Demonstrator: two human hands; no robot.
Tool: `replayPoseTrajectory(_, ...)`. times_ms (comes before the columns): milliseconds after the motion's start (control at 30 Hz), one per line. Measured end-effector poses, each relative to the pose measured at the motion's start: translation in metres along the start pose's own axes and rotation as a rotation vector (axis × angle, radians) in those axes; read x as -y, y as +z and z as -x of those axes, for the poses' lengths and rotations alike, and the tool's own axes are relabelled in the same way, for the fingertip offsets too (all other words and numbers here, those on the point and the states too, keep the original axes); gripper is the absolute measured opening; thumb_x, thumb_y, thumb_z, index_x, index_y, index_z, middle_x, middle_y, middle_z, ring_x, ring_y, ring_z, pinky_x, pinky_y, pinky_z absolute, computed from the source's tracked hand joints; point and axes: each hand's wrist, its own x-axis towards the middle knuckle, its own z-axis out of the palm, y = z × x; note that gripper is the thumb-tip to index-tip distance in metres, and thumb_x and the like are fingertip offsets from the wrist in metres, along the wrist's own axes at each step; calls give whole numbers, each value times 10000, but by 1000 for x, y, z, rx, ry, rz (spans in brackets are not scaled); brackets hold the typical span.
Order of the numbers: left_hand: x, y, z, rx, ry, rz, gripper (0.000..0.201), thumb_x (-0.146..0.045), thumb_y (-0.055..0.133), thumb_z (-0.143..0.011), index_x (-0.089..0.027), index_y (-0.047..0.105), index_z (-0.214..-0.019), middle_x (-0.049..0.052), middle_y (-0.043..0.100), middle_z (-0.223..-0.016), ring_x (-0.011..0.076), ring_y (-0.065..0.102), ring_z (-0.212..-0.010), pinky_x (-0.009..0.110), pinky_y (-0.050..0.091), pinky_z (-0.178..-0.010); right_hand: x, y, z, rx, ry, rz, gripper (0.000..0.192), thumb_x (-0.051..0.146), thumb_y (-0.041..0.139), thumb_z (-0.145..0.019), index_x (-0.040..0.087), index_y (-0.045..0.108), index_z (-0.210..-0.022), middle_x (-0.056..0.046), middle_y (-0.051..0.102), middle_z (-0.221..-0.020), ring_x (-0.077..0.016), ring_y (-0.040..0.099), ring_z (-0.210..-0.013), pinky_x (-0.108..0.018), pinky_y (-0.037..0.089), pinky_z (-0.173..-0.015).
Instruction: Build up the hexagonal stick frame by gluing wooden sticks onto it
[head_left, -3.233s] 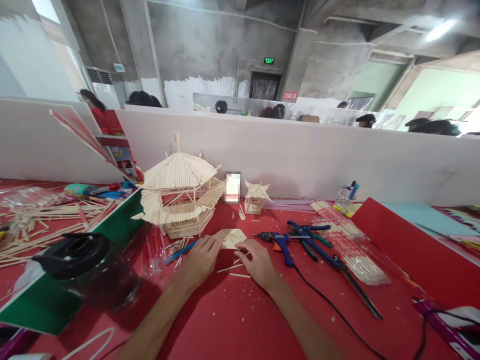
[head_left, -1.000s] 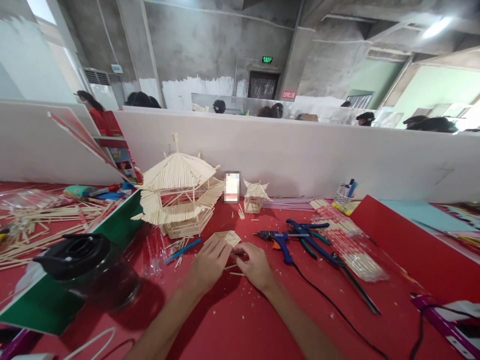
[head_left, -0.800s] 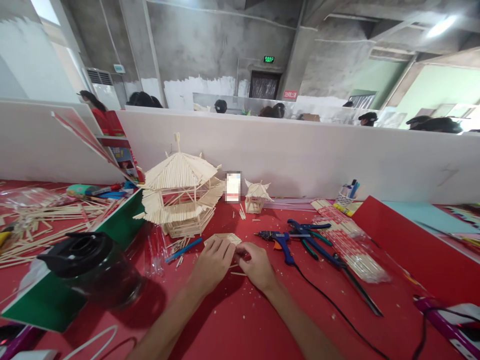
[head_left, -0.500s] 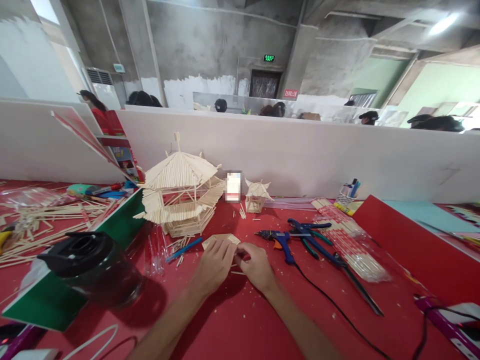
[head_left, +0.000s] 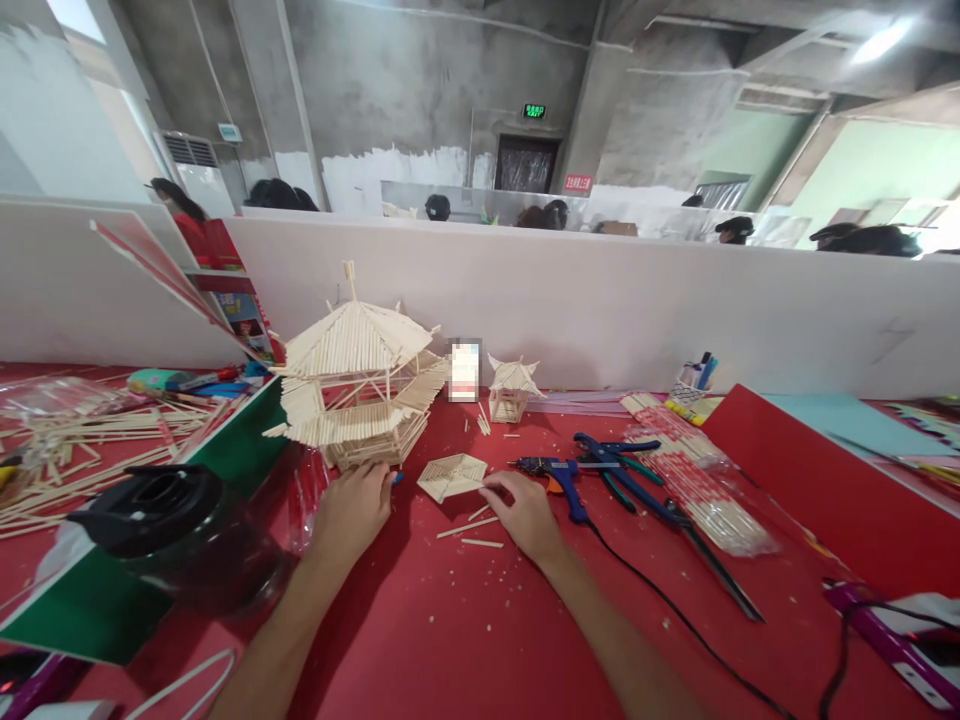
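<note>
Pinching the right-hand corner of a flat hexagonal panel of thin, pale wooden sticks (head_left: 452, 477) between thumb and fingertips of the right hand (head_left: 525, 512). Taking that panel as the clock's centre, twelve facing away from the body, see the left hand (head_left: 358, 505) low and curled toward nine o'clock, just beside the tip of a slim blue plastic rod (head_left: 397, 478); cannot tell whether gripping it.

Looks well along as a flat piece: closed in outline and largely covered with sticks running around the middle. Cannot make out the joints. Seems not joined to anything else yet. Note loose pale wooden sticks (head_left: 469, 527) at five o'clock, unattached, perhaps parts, perhaps offcuts.

Find a large, two-tiered, pale stick-built pavilion (head_left: 356, 390) at ten o'clock, roofed and seemingly finished, and a small, pale, upswept-roofed stick pavilion (head_left: 512, 390) at one o'clock.

Likely to be hemmed in most at three o'clock: note a blue glue gun with an orange trigger (head_left: 551, 470) near the right hand, trailing a thin black cord (head_left: 664, 610) toward four o'clock, then blue-handled metal pliers (head_left: 607, 460) beyond. Watch also for a dark, black-lidded bottle (head_left: 180, 540), well apart between eight and nine o'clock.
</note>
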Motion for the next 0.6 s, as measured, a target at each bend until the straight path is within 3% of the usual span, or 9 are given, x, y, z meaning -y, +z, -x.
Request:
replayPoseTrajectory(133, 6, 1, 1, 58, -29, -15, 231, -264, 462, -943, -181, 675, -912, 119, 718, -982, 283, 672, -878, 369, 479, -730, -6, -5, -1, 4, -7, 12, 158, 283, 572, -923, 212, 694, -853, -59, 749, -867, -224, 694, -821, -336, 520, -781)
replayPoseTrajectory(233, 7, 2, 2, 86, -12, -4, 180, -165, 500, -898, -189, 677, -922, 104, 712, -996, 264, 671, -893, 354, 482, -752, -5, -5, 0, 21, -17, 20, 161, 284, 573, -927, 214, 697, -853, -52, 752, -862, -216, 697, -814, -329, 524, -776)
replayPoseTrajectory(400, 3, 4, 3, 81, 92, 68, 411, 28, 396, -835, -189, 680, -1037, 71, 707, -1081, 238, 644, -1013, 345, 462, -871, 2, -3, 1, 41, -44, 35, 157, 282, 576, -933, 210, 707, -885, -61, 753, -876, -218, 697, -826, -330, 531, -778)
replayPoseTrajectory(500, -10, 8, 7, 23, 256, 222, 303, -94, 436, -927, -216, 662, -1088, 45, 692, -1092, 201, 629, -1004, 311, 451, -894, 4, -3, 1, 46, -63, 44, 155, 274, 578, -938, 210, 716, -909, -67, 753, -891, -219, 693, -838, -335, 533, -789)
replayPoseTrajectory(600, -25, 14, 11, 10, 358, 318, 183, -211, 490, -964, -217, 672, -979, 34, 692, -981, 194, 627, -922, 307, 454, -839, 5, -3, 1, 57, -91, 56, 153, 264, 581, -940, 216, 722, -908, -65, 749, -876, -215, 686, -828, -332, 531, -785)
